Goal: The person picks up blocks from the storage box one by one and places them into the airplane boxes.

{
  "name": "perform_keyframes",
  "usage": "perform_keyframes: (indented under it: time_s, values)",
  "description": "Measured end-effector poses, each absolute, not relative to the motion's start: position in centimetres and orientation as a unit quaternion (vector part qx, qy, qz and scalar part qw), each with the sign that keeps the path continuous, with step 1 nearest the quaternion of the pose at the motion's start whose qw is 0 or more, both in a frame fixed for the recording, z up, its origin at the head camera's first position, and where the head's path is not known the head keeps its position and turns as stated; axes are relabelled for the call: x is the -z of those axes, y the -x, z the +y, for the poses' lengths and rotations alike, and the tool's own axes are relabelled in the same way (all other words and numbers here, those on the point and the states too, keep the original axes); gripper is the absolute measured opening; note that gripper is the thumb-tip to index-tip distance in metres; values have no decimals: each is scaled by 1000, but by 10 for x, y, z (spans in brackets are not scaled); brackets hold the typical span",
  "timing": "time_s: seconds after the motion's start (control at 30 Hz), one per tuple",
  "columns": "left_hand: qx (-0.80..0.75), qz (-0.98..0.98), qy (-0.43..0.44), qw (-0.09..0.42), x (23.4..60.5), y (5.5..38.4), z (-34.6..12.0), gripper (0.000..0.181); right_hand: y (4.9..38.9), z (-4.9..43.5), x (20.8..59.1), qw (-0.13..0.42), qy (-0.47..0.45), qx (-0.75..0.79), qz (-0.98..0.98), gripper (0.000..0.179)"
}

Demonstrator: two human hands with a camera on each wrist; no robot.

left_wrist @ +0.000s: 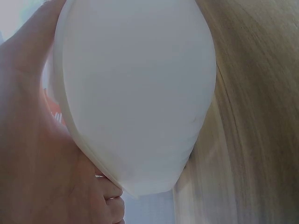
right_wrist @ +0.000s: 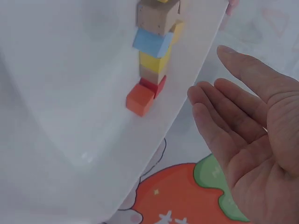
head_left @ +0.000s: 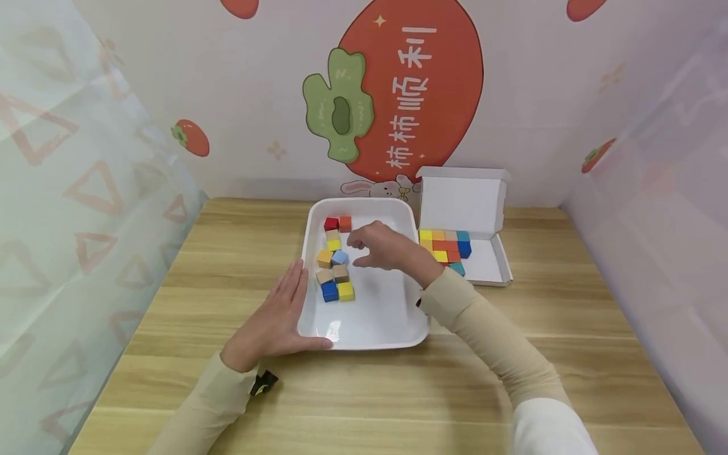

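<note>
A white tray (head_left: 381,325) lies on the wooden table. My left hand (head_left: 270,319) rests against its near left corner, fingers stretched along the left side and thumb on the front rim. Several small coloured cubes stand along the tray's left half: a red cube (head_left: 332,224) and an orange cube (head_left: 345,224) at the far end, a light blue cube (head_left: 340,258) midway, a dark blue cube (head_left: 330,291) and a yellow cube (head_left: 345,291) nearest. Just right of them, over the tray, hovers my right hand (head_left: 383,246). Its thumb and fingers are apart with nothing between them, as the right wrist view shows.
Right of the tray, an open white cardboard box (head_left: 483,268) has its lid raised against the back wall. Several coloured cubes (head_left: 446,245) are packed into its left part. Printed cloth walls enclose the table (head_left: 364,404) at the back and on both sides.
</note>
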State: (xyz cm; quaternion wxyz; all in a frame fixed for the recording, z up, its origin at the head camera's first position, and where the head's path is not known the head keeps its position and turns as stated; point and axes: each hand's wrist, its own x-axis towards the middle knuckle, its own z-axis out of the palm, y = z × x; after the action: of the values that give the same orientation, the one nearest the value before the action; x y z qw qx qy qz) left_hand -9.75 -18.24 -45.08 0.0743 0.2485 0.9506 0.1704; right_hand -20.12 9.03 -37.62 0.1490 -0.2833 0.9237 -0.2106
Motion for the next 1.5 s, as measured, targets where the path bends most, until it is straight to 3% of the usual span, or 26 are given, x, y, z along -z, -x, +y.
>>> perform_keyframes:
  time_s: [0.53, 0.93, 1.13, 1.5]
  values:
    - [-172, 950, -249, 79, 449, 98, -182, 146, 212, 66, 416, 195, 271, 209, 919, 34]
    - [-171, 949, -256, 68, 450, 97, -182, 146, 210, 56, 425, 174, 284, 197, 922, 29]
    - [-169, 949, -256, 75, 451, 98, -182, 146, 209, 62, 416, 167, 293, 208, 918, 31]
    - [-165, 950, -250, 87, 449, 98, -182, 148, 203, 94, 362, 110, 284, 215, 928, 36]
